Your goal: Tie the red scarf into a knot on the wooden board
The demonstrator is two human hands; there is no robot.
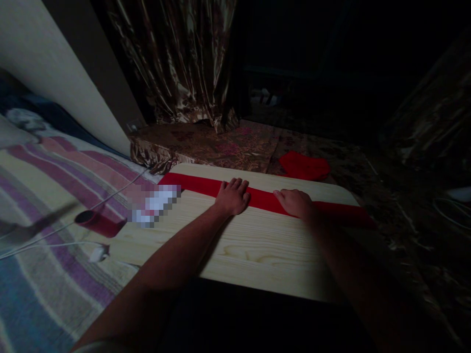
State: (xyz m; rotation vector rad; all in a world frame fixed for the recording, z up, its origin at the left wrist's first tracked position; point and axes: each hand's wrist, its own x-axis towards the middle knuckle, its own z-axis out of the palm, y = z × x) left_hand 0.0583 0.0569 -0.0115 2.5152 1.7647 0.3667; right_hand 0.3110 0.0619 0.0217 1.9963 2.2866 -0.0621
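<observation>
Head camera view, dim room: a long red cloth strip (265, 197) lies flat across a pale wooden board (235, 245). The left hand (232, 196) presses palm-down on it, fingers together. The right hand (295, 202) rests flat on the strip nearby, fingers extended. A second red cloth (304, 166) lies beyond the board.

1. Dim overall; light from the left, brightest on wooden board (257, 250) & striped blanket (55, 196).
2. Right side & bkgd nearly black, detail lost.
3. Faint sheen on curtain (176, 59).
4. Soft shadow beside left forearm (176, 260).
5. Pixelated patch (156, 206); wide-angle bending at edges.
</observation>
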